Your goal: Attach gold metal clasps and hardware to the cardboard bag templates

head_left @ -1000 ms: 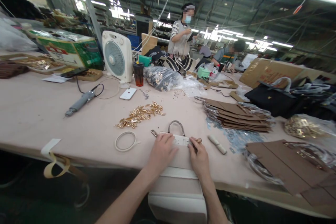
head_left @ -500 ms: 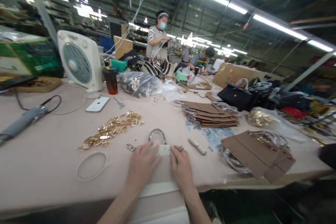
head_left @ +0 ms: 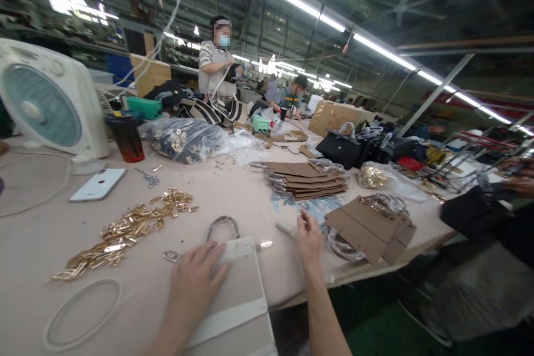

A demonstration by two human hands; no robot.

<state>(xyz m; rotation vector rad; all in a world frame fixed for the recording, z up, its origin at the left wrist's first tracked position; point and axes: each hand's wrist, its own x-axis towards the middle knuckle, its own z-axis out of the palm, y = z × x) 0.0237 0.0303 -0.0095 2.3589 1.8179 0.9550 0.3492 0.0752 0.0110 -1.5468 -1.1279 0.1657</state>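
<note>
My left hand (head_left: 195, 278) lies with fingers spread on a pale beige bag piece (head_left: 242, 283), which has white strips across it and hangs over the table's front edge. A plastic-wrapped handle (head_left: 223, 221) loops out at its far end. Small metal fittings lie on either side: one fitting (head_left: 171, 256) at left, another fitting (head_left: 266, 245) at right. Off to the right, my right hand (head_left: 309, 239) is raised above the table, fingers partly apart. Right beside its fingers is a small light-coloured roll (head_left: 285, 228); whether they touch cannot be made out.
Gold metal pieces (head_left: 129, 228) are heaped at left, near a white ring of cord (head_left: 52, 328) and a phone (head_left: 98, 184). Brown bag pieces (head_left: 304, 181) are stacked ahead; more brown pieces (head_left: 367, 228) lie right. A fan (head_left: 89, 100) stands back left. Another person (head_left: 217, 67) stands behind the table.
My right hand has left the bag piece and moved right to the roll. My left hand stays on the bag piece. The view has turned to the right.
</note>
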